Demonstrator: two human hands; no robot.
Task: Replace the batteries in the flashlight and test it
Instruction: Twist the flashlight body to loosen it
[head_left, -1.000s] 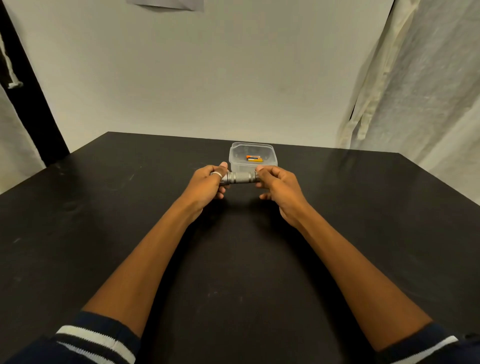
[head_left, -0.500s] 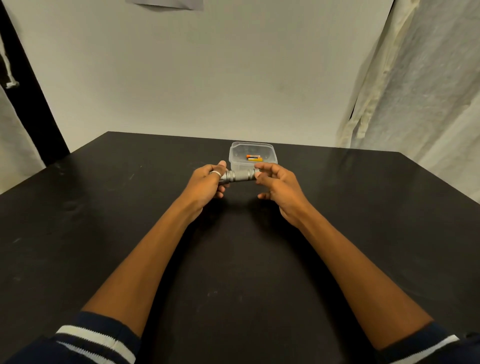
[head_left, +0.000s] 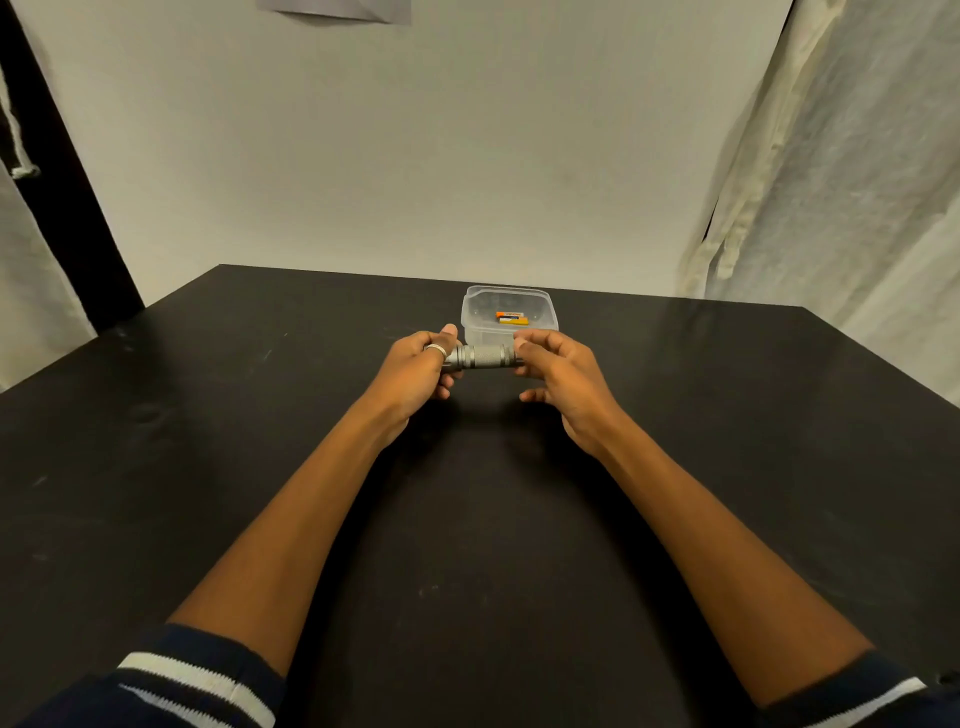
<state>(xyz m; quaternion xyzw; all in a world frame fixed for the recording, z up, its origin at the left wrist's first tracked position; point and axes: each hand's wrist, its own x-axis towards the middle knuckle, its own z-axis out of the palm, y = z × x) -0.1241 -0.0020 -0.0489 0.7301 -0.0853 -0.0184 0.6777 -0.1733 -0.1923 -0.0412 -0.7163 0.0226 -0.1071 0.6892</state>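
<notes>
At table centre, left hand (head_left: 415, 364): gripping one end of the flashlight (head_left: 485, 356), holding it level just above the table (head_left: 208, 415).
Right hand (head_left: 558, 371): pinching the opposite end, apparently twisting it.
Progress: appearing early; flashlight looking unopened, swap and test remaining.
Container (head_left: 470, 318): sitting just behind, holding orange batteries (head_left: 511, 317).

The flashlight (head_left: 485, 357) is grey with a knurled pattern. The bench (head_left: 208, 415) is black. The clear container (head_left: 509, 312) shows orange batteries (head_left: 511, 318); the sleeves (head_left: 197, 680) are navy with white stripes.
</notes>
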